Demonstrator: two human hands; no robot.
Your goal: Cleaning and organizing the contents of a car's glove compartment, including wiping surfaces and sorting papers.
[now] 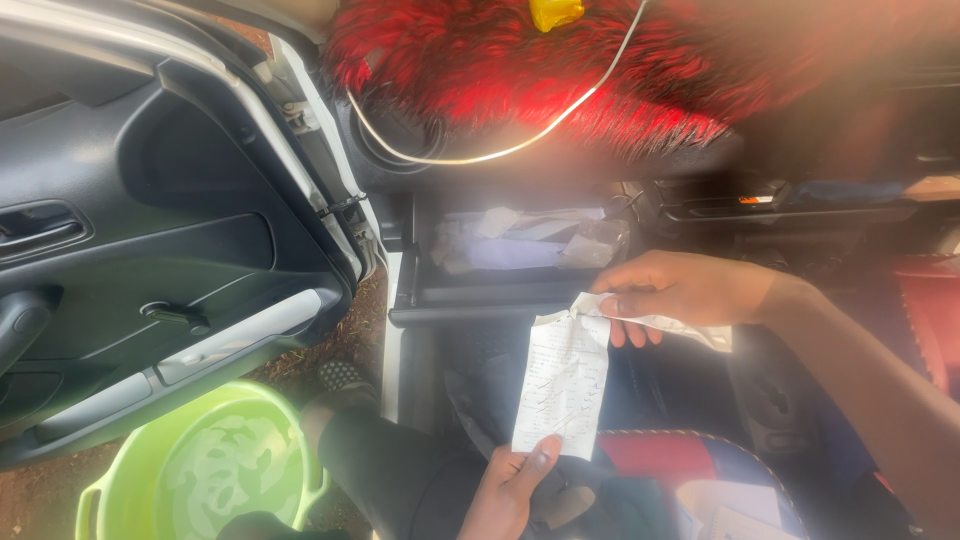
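Both hands, left [512, 487] and right [672, 290], pinch the paper slip's [562, 385] ends below the open glovebox [500, 295].

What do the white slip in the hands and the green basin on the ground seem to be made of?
The slip looks like thin matte paper: it is creased and hangs limp between the left hand and right hand. The green basin appears to be glossy moulded plastic, with a smooth shiny rim.

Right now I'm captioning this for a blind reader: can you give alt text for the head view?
Two hands hold a long crumpled paper receipt stretched between them, the right hand pinching its top and the left hand its bottom. Behind it is an open glove compartment stuffed with papers; a green plastic basin sits by the open car door.
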